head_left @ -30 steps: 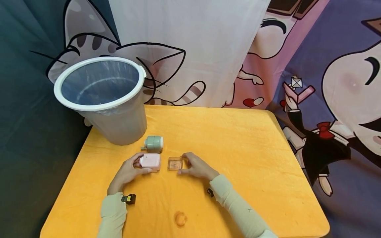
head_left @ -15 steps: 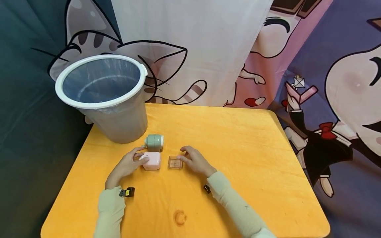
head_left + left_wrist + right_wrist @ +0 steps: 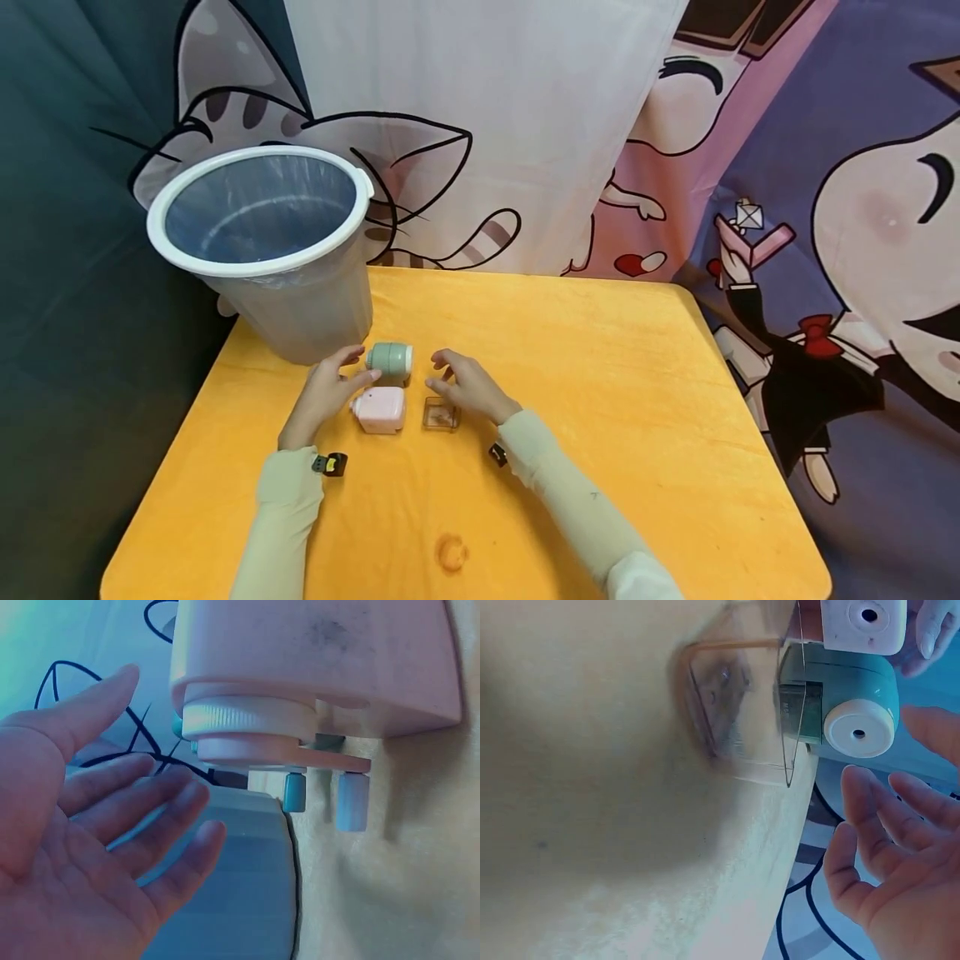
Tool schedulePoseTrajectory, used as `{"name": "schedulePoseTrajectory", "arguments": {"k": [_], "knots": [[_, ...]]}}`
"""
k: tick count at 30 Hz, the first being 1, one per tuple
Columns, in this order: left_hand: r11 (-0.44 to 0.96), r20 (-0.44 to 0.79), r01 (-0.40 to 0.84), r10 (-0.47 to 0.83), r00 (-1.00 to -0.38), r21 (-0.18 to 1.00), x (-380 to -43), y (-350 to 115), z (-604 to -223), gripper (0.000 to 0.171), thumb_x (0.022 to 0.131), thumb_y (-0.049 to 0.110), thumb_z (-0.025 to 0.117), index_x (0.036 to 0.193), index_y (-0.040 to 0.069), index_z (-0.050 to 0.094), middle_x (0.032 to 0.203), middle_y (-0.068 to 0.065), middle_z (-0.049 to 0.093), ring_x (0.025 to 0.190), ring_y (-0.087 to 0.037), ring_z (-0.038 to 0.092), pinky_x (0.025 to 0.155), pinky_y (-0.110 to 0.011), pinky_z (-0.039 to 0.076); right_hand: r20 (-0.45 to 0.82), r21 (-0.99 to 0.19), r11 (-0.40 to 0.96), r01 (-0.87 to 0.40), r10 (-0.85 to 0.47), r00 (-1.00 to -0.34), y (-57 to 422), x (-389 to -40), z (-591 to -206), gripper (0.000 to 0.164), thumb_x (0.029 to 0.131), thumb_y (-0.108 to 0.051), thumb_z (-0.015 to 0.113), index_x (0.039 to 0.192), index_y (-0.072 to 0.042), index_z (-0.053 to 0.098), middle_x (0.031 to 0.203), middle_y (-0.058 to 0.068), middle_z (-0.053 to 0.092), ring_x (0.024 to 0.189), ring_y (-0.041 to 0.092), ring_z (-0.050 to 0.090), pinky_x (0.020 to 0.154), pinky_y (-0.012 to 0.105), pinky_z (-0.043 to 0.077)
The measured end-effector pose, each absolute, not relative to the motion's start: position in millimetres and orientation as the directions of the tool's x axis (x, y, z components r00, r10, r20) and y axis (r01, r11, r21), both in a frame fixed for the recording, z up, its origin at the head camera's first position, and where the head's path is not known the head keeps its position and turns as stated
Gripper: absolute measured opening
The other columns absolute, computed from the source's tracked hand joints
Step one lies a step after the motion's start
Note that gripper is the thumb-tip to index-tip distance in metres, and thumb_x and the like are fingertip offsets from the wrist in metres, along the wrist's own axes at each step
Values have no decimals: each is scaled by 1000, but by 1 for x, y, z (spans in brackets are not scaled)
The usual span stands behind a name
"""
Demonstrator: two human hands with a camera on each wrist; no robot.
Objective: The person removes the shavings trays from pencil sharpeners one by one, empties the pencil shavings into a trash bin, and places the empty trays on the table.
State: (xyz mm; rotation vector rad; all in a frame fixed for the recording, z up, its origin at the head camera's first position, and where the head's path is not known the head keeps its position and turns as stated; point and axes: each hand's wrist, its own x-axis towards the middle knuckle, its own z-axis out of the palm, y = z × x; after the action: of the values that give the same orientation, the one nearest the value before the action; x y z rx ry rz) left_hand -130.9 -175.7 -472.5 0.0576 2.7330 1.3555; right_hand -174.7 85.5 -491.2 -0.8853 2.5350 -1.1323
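Note:
A pink crank pencil sharpener (image 3: 379, 410) lies on the table in the head view. Behind it is a green crank pencil sharpener (image 3: 389, 359) with a round white front, a pencil hole showing in the right wrist view. To the pink one's right sits a clear brownish shavings drawer (image 3: 440, 414), faint traces inside. My left hand (image 3: 324, 393) hovers at the green sharpener's left side, fingers spread and holding nothing. On the other side my right hand (image 3: 471, 388) is held above and behind the drawer, fingers loosely bent, apart from both sharpeners.
A tall bin (image 3: 315, 300) with a white rim and a clear liner stands at the table's back left, close behind the green sharpener. A ring-shaped mark (image 3: 452, 552) lies on the yellow table (image 3: 600, 375) near its front. Printed curtains hang behind.
My left hand has left the pink sharpener and moved back towards the green one. My right hand has let go of the drawer and shifted back and slightly left.

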Motion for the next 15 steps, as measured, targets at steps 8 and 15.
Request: {"name": "schedulePoseTrajectory", "arguments": {"k": [8,15], "knots": [[657,-120,14,160,-980,754,-151,-167,-470,67,80,31,71,137,14,41,140,-13,41,128,-35,35,99,-55,30,-64,-737,559,-381,-619,-783,80,-191,-489,58,84,-34,66,129,-2,43,118,16,55,95,24,58,78,30,48],[709,-113,64,201,-973,702,-159,-163,-468,68,78,21,74,137,11,42,137,-17,43,125,-37,37,100,-54,29,-214,-709,623,-331,-636,-741,67,-198,-495,66,83,-34,68,133,-4,37,122,16,52,102,24,55,84,32,46]]}}
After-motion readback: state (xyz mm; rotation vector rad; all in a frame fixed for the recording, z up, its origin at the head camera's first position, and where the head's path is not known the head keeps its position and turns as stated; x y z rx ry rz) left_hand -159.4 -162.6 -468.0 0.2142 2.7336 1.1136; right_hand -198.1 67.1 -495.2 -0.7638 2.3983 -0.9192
